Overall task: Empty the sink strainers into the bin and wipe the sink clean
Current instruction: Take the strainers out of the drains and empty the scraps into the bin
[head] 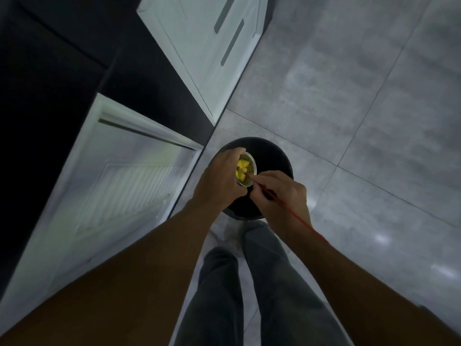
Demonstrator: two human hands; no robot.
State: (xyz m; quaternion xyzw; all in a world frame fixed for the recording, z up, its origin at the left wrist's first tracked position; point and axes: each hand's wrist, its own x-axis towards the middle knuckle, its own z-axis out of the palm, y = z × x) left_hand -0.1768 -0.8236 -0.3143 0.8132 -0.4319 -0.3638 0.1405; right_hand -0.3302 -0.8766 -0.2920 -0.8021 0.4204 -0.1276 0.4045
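The strainer (251, 163) is gripped by the left hand (219, 182), whose fingers are curled closely round its left side and underside, so that only the right part of the rim and the inside are seen. A thin red stick (294, 213) is pinched by the right hand (282, 193) between the thumb and bent fingers. The fingers are drawn in tight, and the tip of the stick is pushed into the strainer by the nearer rim. The rest of the stick runs back over the right wrist and forearm.

The strainer is a small round metal cup with a pale, shiny rim, tilted with its opening toward the camera. It is held in the air above the left half of the bin (272, 156), just inside the bin's left edge, and whether it touches the bin cannot be told. Yellow food pieces (242, 168) are bunched against its left inner wall, with a few dark specks beside them.

The bin is round and black and is set on the grey tiled floor (349, 108), close to the corner of the cabinets, in front of the two grey trouser legs (219, 295).

One strainer, one stick and one bin are counted, with two hands. The yellow pieces are several, too closely packed for an exact count. Two white cabinet fronts (199, 46) are seen along the left.
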